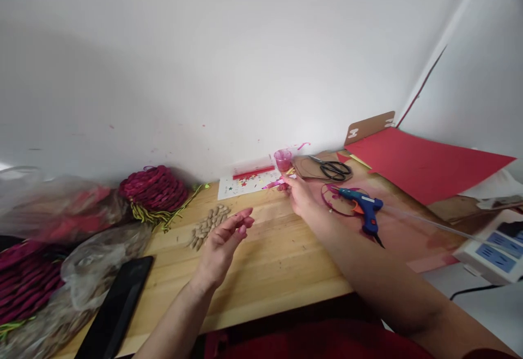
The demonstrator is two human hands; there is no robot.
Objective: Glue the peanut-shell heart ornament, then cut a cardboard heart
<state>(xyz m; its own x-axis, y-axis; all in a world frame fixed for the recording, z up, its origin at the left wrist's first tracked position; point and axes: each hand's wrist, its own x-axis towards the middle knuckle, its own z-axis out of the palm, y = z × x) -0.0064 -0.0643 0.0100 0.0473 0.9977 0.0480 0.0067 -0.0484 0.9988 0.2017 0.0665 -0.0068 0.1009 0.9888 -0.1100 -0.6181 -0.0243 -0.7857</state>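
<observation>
My left hand (223, 244) hovers over the wooden table, fingers loosely bent and thumb a little apart, with nothing visible in it. Just beyond it lies a spread of peanuts (210, 225) in their shells. Farther forward, my right hand (300, 195) is closed on a slim pink pen (270, 184), its tip pointing left. A pink cup (283, 159) stands behind that hand, against the wall. Left of the cup, a white sheet (225, 189) carries small coloured stars and a red strip (253, 172).
A blue glue gun (368, 206) and black-handled scissors (335, 170) lie right. Red card (433, 163) and a power strip (492, 253) are farther right. Left are a magenta rope coil (153, 191), plastic bags (96, 258) and a black phone-like slab (118, 307).
</observation>
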